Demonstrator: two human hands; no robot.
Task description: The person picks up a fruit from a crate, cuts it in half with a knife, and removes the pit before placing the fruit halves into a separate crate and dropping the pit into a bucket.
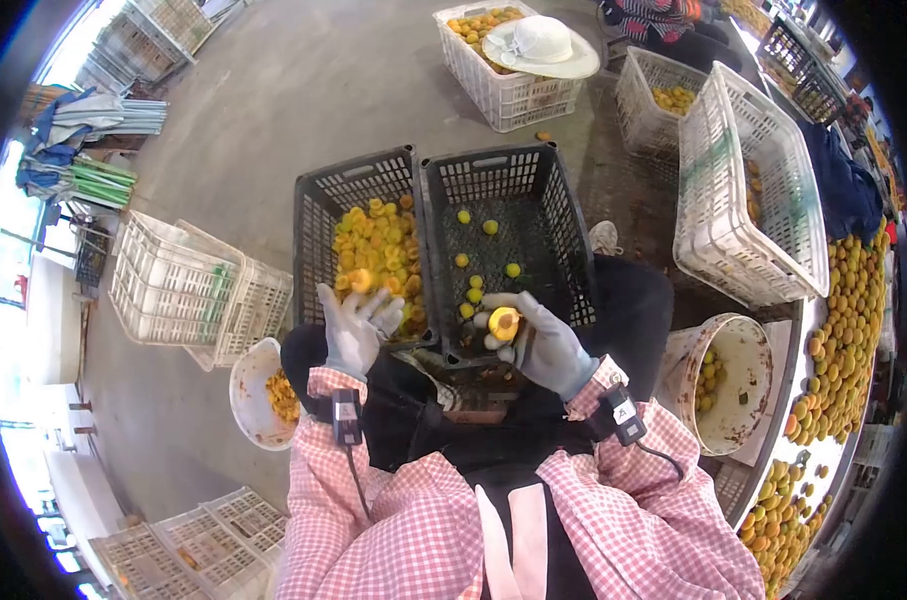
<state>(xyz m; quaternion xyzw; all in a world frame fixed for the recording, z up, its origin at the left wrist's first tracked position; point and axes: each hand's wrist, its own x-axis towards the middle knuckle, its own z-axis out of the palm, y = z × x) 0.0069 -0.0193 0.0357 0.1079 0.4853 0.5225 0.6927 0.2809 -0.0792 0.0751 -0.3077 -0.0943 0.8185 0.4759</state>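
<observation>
My left hand (355,328), in a grey glove, has its fingers spread at the near edge of a black crate (313,215) filled with apricot halves (381,240). A blurred apricot piece (358,281) shows just beyond those fingertips. My gloved right hand (553,350) grips an apricot half (503,322), its orange cut face with a brown hollow turned up. That hand is over the near end of a second black crate (571,215), where several whole yellow-green apricots (490,227) lie scattered on the bottom.
A white bucket (748,365) with whole fruit stands at right, beside a table heaped with apricots (838,345). At left are a bucket (248,375) of orange pieces and white crates (173,280). A hat (543,48) rests on a far crate; another person (663,20) sits beyond.
</observation>
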